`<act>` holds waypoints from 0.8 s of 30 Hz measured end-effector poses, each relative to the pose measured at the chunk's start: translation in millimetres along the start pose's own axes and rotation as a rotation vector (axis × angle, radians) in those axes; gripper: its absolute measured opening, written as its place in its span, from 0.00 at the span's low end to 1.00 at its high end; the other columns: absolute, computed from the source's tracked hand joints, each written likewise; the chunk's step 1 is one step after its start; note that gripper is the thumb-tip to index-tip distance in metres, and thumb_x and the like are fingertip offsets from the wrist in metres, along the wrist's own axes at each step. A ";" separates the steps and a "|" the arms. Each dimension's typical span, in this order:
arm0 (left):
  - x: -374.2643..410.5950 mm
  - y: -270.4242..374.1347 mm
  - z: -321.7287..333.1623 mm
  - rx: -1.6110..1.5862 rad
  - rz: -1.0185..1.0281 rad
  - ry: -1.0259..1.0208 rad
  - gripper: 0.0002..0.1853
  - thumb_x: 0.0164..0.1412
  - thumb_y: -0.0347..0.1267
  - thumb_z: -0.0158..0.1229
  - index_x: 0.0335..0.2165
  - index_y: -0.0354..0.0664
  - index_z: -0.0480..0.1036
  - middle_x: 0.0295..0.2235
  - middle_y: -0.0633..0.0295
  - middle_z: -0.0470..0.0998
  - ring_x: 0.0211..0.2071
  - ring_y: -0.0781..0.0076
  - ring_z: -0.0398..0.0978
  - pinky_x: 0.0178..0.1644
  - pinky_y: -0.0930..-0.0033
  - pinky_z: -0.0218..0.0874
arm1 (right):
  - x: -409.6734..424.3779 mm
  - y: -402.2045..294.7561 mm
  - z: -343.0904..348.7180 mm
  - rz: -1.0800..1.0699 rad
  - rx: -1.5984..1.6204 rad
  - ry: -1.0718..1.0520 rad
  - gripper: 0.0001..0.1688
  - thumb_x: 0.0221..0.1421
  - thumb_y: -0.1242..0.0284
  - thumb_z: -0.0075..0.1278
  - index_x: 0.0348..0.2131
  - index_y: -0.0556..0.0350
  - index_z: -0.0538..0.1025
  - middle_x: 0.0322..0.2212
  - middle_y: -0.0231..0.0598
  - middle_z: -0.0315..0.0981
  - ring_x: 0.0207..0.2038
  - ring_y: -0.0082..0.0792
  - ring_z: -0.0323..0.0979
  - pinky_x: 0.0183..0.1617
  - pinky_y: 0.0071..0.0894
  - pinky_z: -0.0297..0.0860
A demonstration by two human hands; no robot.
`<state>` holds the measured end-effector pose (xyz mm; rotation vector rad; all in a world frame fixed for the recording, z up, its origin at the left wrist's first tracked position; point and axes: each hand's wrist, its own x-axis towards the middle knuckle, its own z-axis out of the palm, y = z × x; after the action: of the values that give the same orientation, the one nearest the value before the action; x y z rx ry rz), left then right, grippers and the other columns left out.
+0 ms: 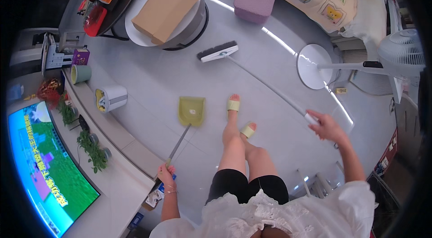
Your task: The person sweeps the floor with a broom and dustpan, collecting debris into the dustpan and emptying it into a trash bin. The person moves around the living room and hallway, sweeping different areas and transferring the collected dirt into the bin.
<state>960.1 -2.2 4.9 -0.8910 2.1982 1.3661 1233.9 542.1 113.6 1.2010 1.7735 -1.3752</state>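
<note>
My left hand point(166, 174) grips the handle of a long-handled yellow-green dustpan point(191, 111), whose pan rests on the floor with its mouth facing away from me. A small white patch shows inside the pan. In my right hand point(326, 126) is the white end of a long broom handle point(270, 86). The broom head point(219, 52), white with dark bristles, lies far forward on the tiles, between the round table and the pink stool. Broom head and dustpan are well apart.
Grey tiled floor point(152, 79) spreads around my slippered feet. A white bin point(113, 98) stands left, by a TV cabinet with potted plants point(92, 150). Ahead are a round table with a cardboard box point(165, 10) and a pink stool point(254, 2); a standing fan point(314, 66) is right.
</note>
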 end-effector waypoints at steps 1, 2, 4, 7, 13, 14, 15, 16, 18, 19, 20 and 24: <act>1.4 -3.6 -0.3 -0.013 0.008 0.000 0.08 0.56 0.34 0.45 0.30 0.40 0.66 0.17 0.60 0.70 0.15 0.78 0.67 0.19 0.81 0.60 | -5.5 6.7 13.0 0.005 0.057 0.011 0.31 0.47 0.75 0.45 0.53 0.50 0.59 0.14 0.35 0.62 0.13 0.22 0.61 0.16 0.23 0.62; 1.3 -7.0 -2.7 -0.028 0.045 -0.019 0.08 0.56 0.33 0.44 0.30 0.40 0.66 0.17 0.60 0.70 0.14 0.78 0.67 0.18 0.81 0.61 | -6.6 11.0 24.3 0.009 0.113 0.020 0.31 0.47 0.75 0.44 0.53 0.51 0.58 0.14 0.35 0.62 0.13 0.22 0.61 0.16 0.23 0.62; 0.8 -5.4 3.2 0.053 0.081 -0.020 0.10 0.56 0.34 0.43 0.30 0.39 0.66 0.17 0.60 0.71 0.14 0.78 0.67 0.18 0.81 0.60 | 2.5 11.4 53.3 0.006 0.232 0.079 0.32 0.46 0.75 0.44 0.53 0.54 0.57 0.14 0.35 0.63 0.13 0.22 0.61 0.16 0.24 0.62; 6.4 -2.5 6.0 0.128 0.135 -0.058 0.11 0.56 0.34 0.42 0.30 0.38 0.67 0.17 0.60 0.71 0.14 0.78 0.67 0.18 0.81 0.59 | 43.7 11.7 106.5 -0.066 0.288 0.177 0.36 0.44 0.75 0.44 0.54 0.57 0.52 0.16 0.38 0.65 0.14 0.26 0.63 0.16 0.26 0.63; 8.3 4.1 14.2 0.134 0.157 -0.101 0.10 0.55 0.33 0.46 0.30 0.37 0.68 0.15 0.60 0.70 0.14 0.78 0.66 0.16 0.81 0.58 | 111.4 30.0 210.9 0.070 0.146 0.167 0.19 0.40 0.80 0.41 0.35 0.68 0.56 0.19 0.52 0.66 0.16 0.39 0.69 0.16 0.35 0.66; 7.7 1.6 14.3 0.115 0.158 -0.099 0.09 0.55 0.32 0.47 0.30 0.36 0.68 0.15 0.60 0.69 0.13 0.78 0.66 0.16 0.81 0.58 | 109.2 41.8 231.4 0.075 0.168 0.148 0.18 0.39 0.80 0.41 0.33 0.69 0.55 0.18 0.52 0.65 0.15 0.40 0.69 0.15 0.35 0.66; 4.7 -2.9 14.0 0.091 0.166 -0.109 0.09 0.55 0.32 0.47 0.30 0.36 0.68 0.15 0.61 0.69 0.13 0.79 0.66 0.16 0.81 0.58 | 104.8 59.1 250.0 0.036 0.084 0.175 0.17 0.39 0.80 0.41 0.32 0.69 0.55 0.18 0.53 0.65 0.15 0.40 0.69 0.16 0.34 0.67; 0.7 -7.9 13.7 0.065 0.174 -0.113 0.10 0.55 0.33 0.48 0.30 0.36 0.68 0.15 0.61 0.69 0.14 0.79 0.66 0.16 0.81 0.58 | 97.2 71.7 264.3 -0.007 -0.002 0.199 0.17 0.38 0.80 0.42 0.31 0.70 0.55 0.18 0.53 0.64 0.15 0.39 0.69 0.16 0.34 0.67; -3.4 -22.0 8.5 0.024 0.179 -0.099 0.10 0.55 0.32 0.48 0.30 0.35 0.68 0.15 0.62 0.68 0.14 0.80 0.65 0.16 0.81 0.57 | 56.4 54.3 266.1 0.071 0.008 0.073 0.19 0.39 0.78 0.43 0.32 0.69 0.55 0.18 0.50 0.64 0.15 0.37 0.69 0.16 0.34 0.67; -3.9 -30.2 6.4 0.010 0.181 -0.091 0.10 0.55 0.32 0.49 0.29 0.35 0.68 0.15 0.62 0.68 0.14 0.80 0.65 0.16 0.81 0.57 | 42.3 54.5 268.8 0.096 0.064 0.038 0.18 0.40 0.78 0.43 0.32 0.67 0.56 0.18 0.47 0.63 0.15 0.35 0.68 0.15 0.33 0.66; -3.1 -37.6 5.3 -0.003 0.183 -0.084 0.09 0.54 0.32 0.49 0.29 0.34 0.68 0.15 0.63 0.67 0.14 0.80 0.65 0.16 0.81 0.57 | 30.0 56.3 268.9 0.122 0.122 0.004 0.16 0.41 0.78 0.44 0.32 0.66 0.57 0.17 0.44 0.63 0.14 0.33 0.67 0.14 0.31 0.65; -1.2 -44.4 -2.4 -0.055 0.181 -0.054 0.10 0.54 0.33 0.49 0.31 0.35 0.68 0.15 0.62 0.69 0.13 0.80 0.65 0.17 0.81 0.58 | -16.1 32.7 258.4 0.139 0.491 -0.080 0.12 0.43 0.76 0.44 0.29 0.62 0.60 0.14 0.34 0.60 0.11 0.26 0.61 0.12 0.24 0.59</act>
<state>992.0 -18.1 -21.8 -0.6793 2.2553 1.5216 1251.0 293.1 37.5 1.4602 1.3051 -1.8066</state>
